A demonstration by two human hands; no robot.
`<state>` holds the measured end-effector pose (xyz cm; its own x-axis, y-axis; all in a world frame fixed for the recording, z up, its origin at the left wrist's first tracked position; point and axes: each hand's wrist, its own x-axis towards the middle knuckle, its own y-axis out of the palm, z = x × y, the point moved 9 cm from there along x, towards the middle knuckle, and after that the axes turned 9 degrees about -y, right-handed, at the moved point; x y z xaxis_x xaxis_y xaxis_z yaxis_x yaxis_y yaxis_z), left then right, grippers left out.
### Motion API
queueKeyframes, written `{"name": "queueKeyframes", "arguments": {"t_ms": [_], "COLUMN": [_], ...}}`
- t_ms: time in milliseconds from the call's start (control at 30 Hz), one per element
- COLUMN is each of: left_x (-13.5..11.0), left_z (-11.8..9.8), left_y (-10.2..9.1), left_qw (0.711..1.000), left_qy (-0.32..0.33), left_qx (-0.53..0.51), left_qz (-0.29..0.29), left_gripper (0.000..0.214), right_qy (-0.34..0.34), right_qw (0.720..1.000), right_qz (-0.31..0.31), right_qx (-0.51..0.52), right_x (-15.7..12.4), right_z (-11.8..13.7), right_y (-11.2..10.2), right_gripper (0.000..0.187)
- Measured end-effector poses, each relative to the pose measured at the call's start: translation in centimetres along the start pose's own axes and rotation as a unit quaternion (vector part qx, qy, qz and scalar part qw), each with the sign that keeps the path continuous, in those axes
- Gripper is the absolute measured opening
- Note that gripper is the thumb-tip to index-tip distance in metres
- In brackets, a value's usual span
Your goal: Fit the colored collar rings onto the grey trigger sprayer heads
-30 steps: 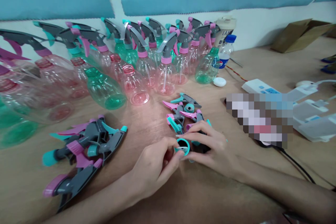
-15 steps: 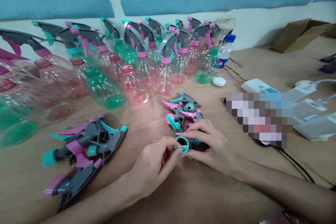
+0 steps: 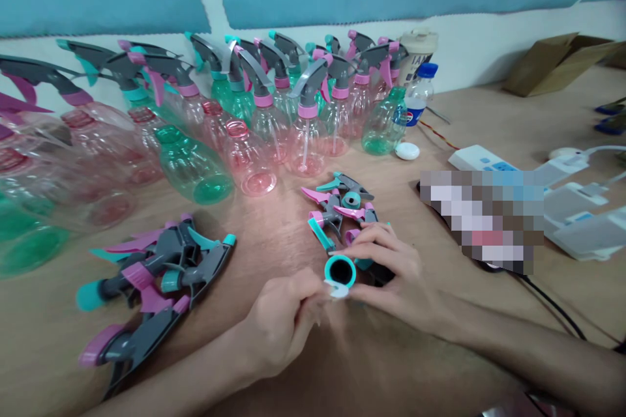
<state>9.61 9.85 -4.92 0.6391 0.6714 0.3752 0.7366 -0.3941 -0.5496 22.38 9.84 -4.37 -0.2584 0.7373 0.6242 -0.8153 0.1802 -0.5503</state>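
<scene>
We see the left hand with its grip pinched, thumb against forefinger, on a thin, round, white disc. The right hand has its fingers curved around a grey plastic spray head with a turquoise collar, and its grip keeps hold of this part, the round dark mouth turned up toward us. The disc overlaps the lower edge of the collar in our view, but we cannot tell whether the two are touching. Both are above the light brown wooden counter, near its front side. Just beyond the right hand we find a small heap of grey, pink and turquoise spray heads, and left of the left hand lies a larger heap of grey spray heads with pink and turquoise parts. Farther back stand transparent pink and green plastic bottles, many of them with spray heads on. For writing, we can read "IAM" in dark letters on the pale lidded cup near the wall. Before it, a clear plastic bottle with blue cap wears a blue label with the round Pepsi emblem. On the right, the dark-edged flat device has its screen pixelated, so we cannot read it.
</scene>
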Motion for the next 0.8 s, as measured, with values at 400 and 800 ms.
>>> {"name": "queueKeyframes", "arguments": {"t_ms": [400, 800], "left_x": [0.3, 1.2], "left_z": [2.7, 3.2], "left_y": [-1.4, -1.9], "left_qw": [0.978, 0.975], "left_qy": [-0.162, -0.221], "left_qx": [-0.104, 0.023], "left_qz": [-0.075, 0.028], "left_gripper": [0.009, 0.025], "right_qy": [0.036, 0.028], "right_qw": [0.999, 0.999], "right_qz": [-0.009, 0.007], "right_qx": [0.000, -0.041], "right_x": [0.0, -0.1], "right_z": [-0.7, -0.7], "right_y": [-0.2, -0.1], "right_gripper": [0.019, 0.022]}}
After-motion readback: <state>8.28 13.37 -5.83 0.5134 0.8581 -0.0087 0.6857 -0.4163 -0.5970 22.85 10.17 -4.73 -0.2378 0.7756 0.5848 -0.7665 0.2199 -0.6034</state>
